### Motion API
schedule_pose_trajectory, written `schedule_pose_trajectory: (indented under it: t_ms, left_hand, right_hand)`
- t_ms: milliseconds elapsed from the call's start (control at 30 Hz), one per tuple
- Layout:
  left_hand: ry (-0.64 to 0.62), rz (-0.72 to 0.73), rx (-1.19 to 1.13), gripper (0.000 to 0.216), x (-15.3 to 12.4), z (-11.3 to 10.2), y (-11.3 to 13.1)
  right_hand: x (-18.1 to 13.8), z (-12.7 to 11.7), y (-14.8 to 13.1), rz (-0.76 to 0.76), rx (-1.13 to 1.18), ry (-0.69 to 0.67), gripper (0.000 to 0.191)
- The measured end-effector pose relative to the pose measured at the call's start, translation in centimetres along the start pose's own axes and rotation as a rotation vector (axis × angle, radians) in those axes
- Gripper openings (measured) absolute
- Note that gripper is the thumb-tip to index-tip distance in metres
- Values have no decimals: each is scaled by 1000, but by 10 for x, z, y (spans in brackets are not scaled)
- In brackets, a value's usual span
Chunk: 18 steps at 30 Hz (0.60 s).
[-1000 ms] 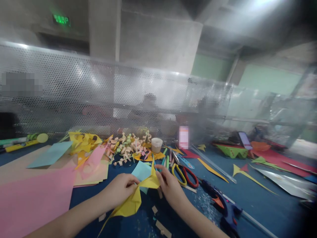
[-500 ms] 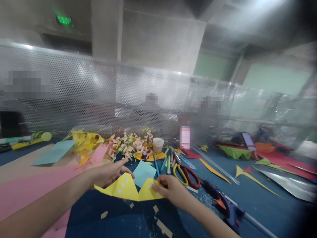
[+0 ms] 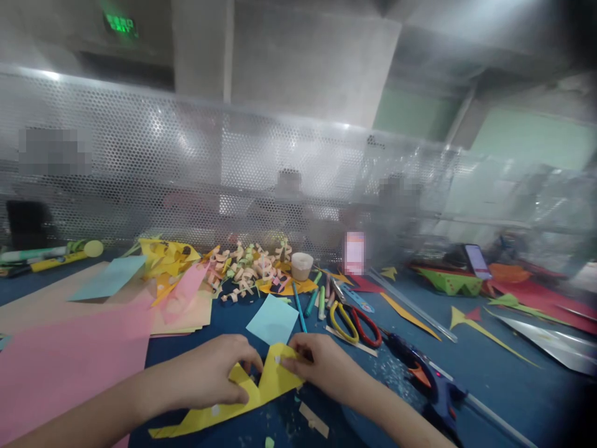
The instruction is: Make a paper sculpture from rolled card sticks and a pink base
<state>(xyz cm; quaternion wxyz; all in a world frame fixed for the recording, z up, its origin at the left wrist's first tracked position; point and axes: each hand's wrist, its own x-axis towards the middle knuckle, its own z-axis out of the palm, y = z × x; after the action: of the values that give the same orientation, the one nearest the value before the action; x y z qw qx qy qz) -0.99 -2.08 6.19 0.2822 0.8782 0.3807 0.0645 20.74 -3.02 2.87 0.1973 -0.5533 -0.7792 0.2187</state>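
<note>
A strip of yellow paper (image 3: 273, 382) with zigzag peaks and small white squares lies low over the blue table. My left hand (image 3: 226, 367) grips its left part, thumb in front and fingers behind the peak. At the other end, my right hand (image 3: 326, 367) pinches a peak between thumb and fingers. Just beyond both hands is a light-blue paper square (image 3: 273, 318). Small paper scraps (image 3: 313, 419) lie near the strip's lower edge.
Scissors with red and yellow handles (image 3: 332, 317) and a blue glue gun (image 3: 438, 389) lie to the right. Pens (image 3: 299, 309), a paper cup (image 3: 302, 266) and curled paper strips (image 3: 249, 267) are farther back. Pink paper (image 3: 74, 367) covers the left. Behind stands a perforated screen (image 3: 186, 162).
My left hand has moved right and down and now grips the strip, which it had only been behind with fingers extended. The strip is lower and tilts down to the left.
</note>
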Motion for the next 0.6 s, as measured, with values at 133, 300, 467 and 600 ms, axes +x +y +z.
schedule_pose_trajectory:
  t_ms: [133, 300, 467, 600]
  left_hand:
    - [55, -64, -65, 36, 1, -1, -6]
    - [94, -99, -177, 34, 9, -8, -20]
    - [314, -135, -331, 33, 13, -21, -38]
    - [353, -206, -412, 33, 1, -34, -52]
  right_hand:
    - [1, -2, 8, -24, 167, -30, 13]
    - [11, -13, 25, 44, 345, 54, 23]
    - [15, -51, 58, 196, 388, 305, 26]
    - [5, -87, 98, 415, 427, 543, 25]
